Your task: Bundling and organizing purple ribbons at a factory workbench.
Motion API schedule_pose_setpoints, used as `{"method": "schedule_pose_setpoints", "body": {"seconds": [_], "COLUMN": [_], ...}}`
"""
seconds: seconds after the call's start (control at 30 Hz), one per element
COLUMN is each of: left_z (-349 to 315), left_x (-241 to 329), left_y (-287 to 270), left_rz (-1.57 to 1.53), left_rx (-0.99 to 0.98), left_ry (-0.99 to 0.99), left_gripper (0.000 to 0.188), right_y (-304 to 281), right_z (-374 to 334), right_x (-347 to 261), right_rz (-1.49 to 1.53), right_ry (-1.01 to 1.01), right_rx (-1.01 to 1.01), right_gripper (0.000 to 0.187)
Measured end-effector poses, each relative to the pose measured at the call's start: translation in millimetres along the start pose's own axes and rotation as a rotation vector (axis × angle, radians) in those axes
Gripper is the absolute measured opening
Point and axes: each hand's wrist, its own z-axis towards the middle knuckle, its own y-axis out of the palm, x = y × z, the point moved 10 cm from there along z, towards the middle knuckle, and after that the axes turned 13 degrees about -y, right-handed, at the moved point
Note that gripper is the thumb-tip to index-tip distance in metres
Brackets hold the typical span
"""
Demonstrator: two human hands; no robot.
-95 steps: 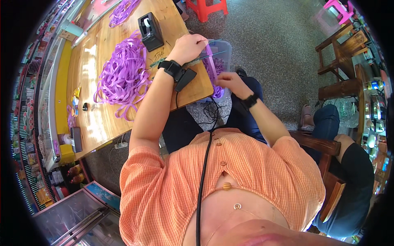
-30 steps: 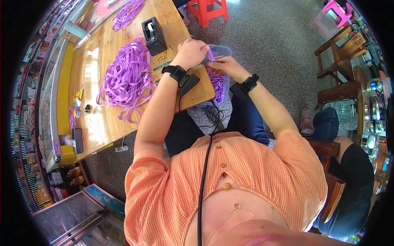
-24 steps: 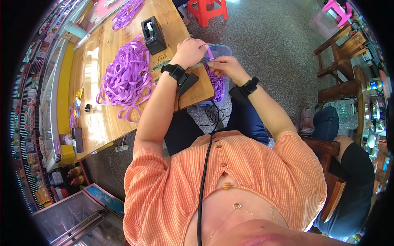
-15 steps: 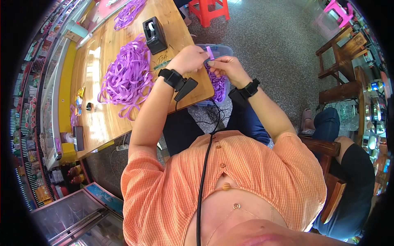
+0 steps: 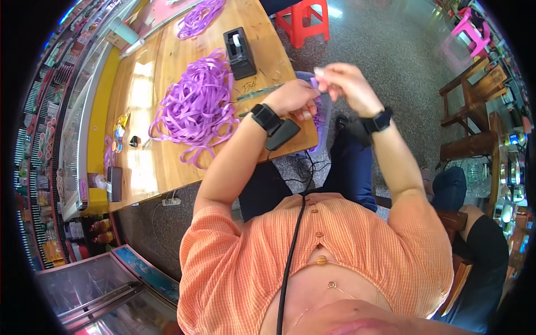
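Note:
My left hand [image 5: 293, 99] is bent over the table's right corner, its fingers closed on a short piece of purple ribbon [image 5: 314, 83]. Close beside it on the right, my right hand [image 5: 350, 88] is raised, thumb and fingers curled together at the ribbon; motion blurs its fingertips. Below both hands a clear plastic bin [image 5: 325, 125] with purple pieces in it is partly hidden. A big tangled heap of purple ribbon [image 5: 195, 106] lies on the wooden table [image 5: 167, 173], left of my left hand. Thin green strips [image 5: 259, 92] lie near my left wrist.
A black tape dispenser [image 5: 240, 56] stands beyond the heap, with a smaller ribbon bundle [image 5: 200, 18] farther back. A red stool [image 5: 302, 25], a pink stool [image 5: 472, 33] and a wooden chair [image 5: 469, 131] stand on the floor. Someone's knee [image 5: 449, 187] shows at right. A black cable [image 5: 296, 234] hangs down my front.
My right hand has moved up and to the right, apart from my left hand, and its fingers have turned. My left hand has turned slightly downward. The whole view has shifted.

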Motion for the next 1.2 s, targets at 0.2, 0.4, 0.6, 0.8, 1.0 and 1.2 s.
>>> {"method": "schedule_pose_setpoints", "body": {"seconds": [0.2, 0.4, 0.6, 0.8, 1.0, 1.2], "left_z": [2.2, 4.7, 16.8, 9.9, 16.8, 17.2], "left_x": [1.0, -5.6, -9.5, -7.9, -9.9, -9.2], "left_y": [15.2, 12.5, 10.4, 12.2, 13.2, 20.1], "left_rz": [-0.185, -0.236, -0.312, -0.362, -0.389, -0.245], "left_rx": [-0.075, -0.071, -0.089, -0.211, -0.303, -0.356], "left_ry": [0.144, 0.068, 0.087, 0.072, 0.143, 0.181], "left_gripper": [0.023, 0.019, 0.023, 0.019, 0.02, 0.011], "right_y": [69.3, 96.3, 104.5, 112.8, 124.8, 115.4], "right_z": [121.8, 173.9, 177.2, 170.2, 152.8, 113.6], "right_x": [-2.3, 37.3, 44.2, 27.6, 10.1, 62.9], "right_rz": [-0.199, -0.314, -0.278, -0.263, -0.096, -0.013], "right_ry": [-0.003, 0.215, 0.279, 0.288, 0.165, 0.441], "right_rx": [-0.13, -0.097, -0.087, -0.041, -0.057, -0.067], "right_gripper": [0.029, 0.037, 0.031, 0.023, 0.023, 0.022]}}
